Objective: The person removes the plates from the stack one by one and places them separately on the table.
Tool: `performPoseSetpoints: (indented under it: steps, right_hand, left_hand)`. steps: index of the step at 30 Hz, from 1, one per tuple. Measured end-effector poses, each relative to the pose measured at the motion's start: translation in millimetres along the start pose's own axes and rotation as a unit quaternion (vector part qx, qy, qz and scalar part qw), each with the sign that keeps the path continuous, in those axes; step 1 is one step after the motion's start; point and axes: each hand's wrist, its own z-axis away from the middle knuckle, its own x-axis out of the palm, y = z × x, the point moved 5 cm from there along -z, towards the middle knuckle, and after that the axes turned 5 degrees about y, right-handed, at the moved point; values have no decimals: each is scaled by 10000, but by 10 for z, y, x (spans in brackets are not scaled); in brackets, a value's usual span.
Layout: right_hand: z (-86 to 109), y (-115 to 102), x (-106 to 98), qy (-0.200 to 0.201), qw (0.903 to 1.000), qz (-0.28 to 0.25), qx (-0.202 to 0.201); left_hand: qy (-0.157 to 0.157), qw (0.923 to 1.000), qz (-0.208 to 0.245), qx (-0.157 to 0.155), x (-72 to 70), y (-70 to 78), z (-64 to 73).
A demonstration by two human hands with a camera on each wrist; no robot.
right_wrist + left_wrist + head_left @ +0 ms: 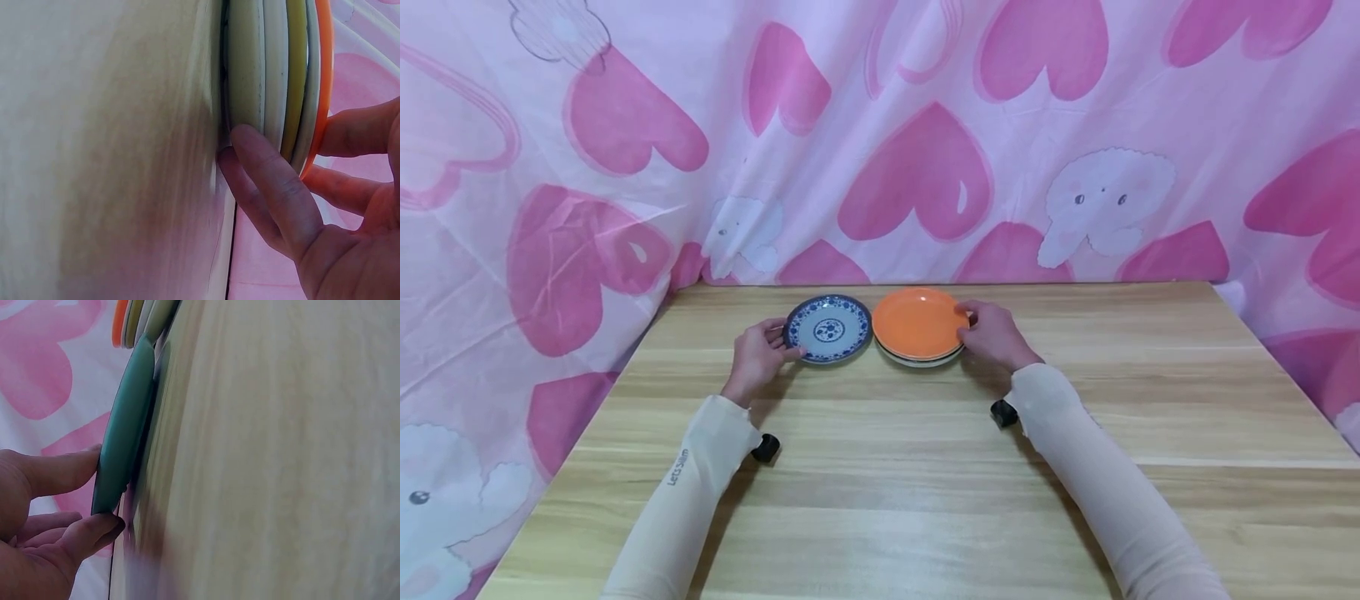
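A patterned blue-and-white plate point(829, 330) is at the far middle of the table, its rim beside a stack of several plates. My left hand point(758, 358) pinches its left edge between thumb and fingers. In the left wrist view the teal underside of this plate point(128, 425) shows, with a dark shadow gap along the table. On top of the stack lies an orange plate point(920, 323), above white, yellow and cream plates point(247, 69). My right hand point(996, 335) grips the stack's right side, some fingertips at the bottom plate and others at the orange rim.
The wooden table point(880, 483) ends just behind the plates. A pink curtain with hearts point(917, 175) hangs right behind that edge and along both sides. Black wrist cameras point(766, 448) are strapped under both sleeves, close above the tabletop.
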Motion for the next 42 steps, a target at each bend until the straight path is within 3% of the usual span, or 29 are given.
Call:
performPoseSetpoints:
  steps: [10,16,42]
  right_hand:
    - [14,-15,-2,-13,10000,25,11]
    - [5,8,-18,20,10000,6,43]
    - [-15,-3,14,6,10000,-90,38]
  left_hand:
    - [-81,9999,103,-81,6,-69,-37]
    - [-66,9998,189,-81,42,-33,-34]
    - [-66,9993,-366,-88,-32,38,-4]
